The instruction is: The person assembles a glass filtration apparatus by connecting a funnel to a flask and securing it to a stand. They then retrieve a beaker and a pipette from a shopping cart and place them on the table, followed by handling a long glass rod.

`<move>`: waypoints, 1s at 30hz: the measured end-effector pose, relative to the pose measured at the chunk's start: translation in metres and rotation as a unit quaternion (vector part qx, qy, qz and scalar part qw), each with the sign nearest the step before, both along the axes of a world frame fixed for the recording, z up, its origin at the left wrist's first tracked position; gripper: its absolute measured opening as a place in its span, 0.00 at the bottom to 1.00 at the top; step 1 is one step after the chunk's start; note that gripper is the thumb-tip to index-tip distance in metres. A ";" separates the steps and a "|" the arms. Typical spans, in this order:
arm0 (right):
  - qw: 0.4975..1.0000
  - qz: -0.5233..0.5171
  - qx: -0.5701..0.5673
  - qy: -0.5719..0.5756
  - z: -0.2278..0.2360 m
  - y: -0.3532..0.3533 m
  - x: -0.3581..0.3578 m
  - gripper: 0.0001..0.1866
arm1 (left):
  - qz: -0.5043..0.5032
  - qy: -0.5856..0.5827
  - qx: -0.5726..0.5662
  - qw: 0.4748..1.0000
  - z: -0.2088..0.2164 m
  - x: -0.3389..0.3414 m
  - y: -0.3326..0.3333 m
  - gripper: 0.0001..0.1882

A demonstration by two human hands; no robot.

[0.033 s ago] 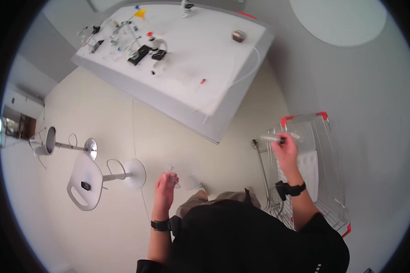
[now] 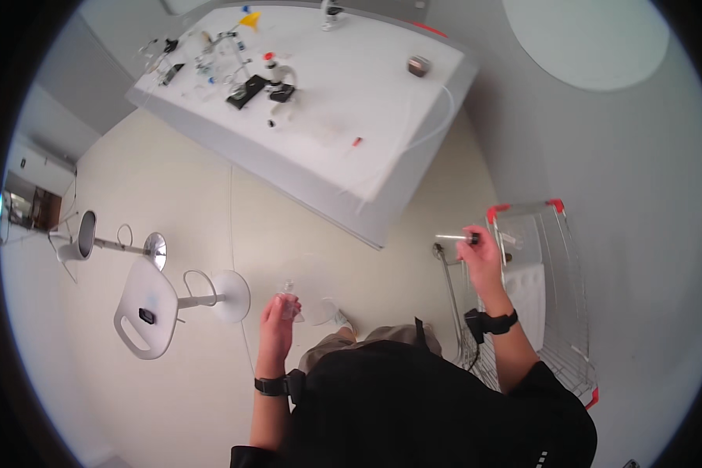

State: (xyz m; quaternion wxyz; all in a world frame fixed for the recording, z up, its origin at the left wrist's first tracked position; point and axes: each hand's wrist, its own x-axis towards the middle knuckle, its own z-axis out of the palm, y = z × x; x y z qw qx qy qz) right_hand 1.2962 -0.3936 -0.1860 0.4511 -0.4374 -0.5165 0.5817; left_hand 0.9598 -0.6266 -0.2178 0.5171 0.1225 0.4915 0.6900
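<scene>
In my left hand (image 2: 278, 318), the fingers are wrapped round a small clear bottle (image 2: 289, 290). Its narrow neck points away from me, and no cap shows on it. My right hand (image 2: 482, 253) pinches the black end of a dropper (image 2: 454, 237). The dropper's thin, clear tube points left, toward the bottle side. A wide gap separates the two hands. Both are held in front of my body, the right one over the edge of a wire cart (image 2: 522, 209) with red corners.
Ahead stands a white table (image 2: 343, 86) with a microscope (image 2: 279, 84), clear glassware, a yellow funnel (image 2: 249, 21) and a small brown-lidded box (image 2: 418, 65). A white stool (image 2: 144, 320) is at left, a black object on its seat. A white molded tray (image 2: 526, 292) lies in the cart.
The view has shifted slightly. My right hand has moved a little left, and the dropper's tube shows thinner and sharper. My left hand still holds the bottle.
</scene>
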 end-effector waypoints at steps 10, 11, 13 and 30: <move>0.983 0.164 -0.074 0.027 0.020 0.035 -0.280 0.10 | 0.144 0.118 -0.087 0.979 0.008 -0.252 -0.061 0.15; 0.983 0.168 -0.074 0.021 0.014 0.044 -0.301 0.10 | 0.160 0.117 -0.091 0.976 0.006 -0.271 -0.059 0.15; 0.980 0.175 -0.090 0.036 0.003 0.061 -0.344 0.10 | 0.185 0.116 -0.101 0.971 0.001 -0.307 -0.050 0.14; 0.814 0.580 -0.025 -0.005 0.036 0.134 -0.800 0.13 | 0.169 0.084 -0.019 0.982 0.051 -0.575 0.138 0.16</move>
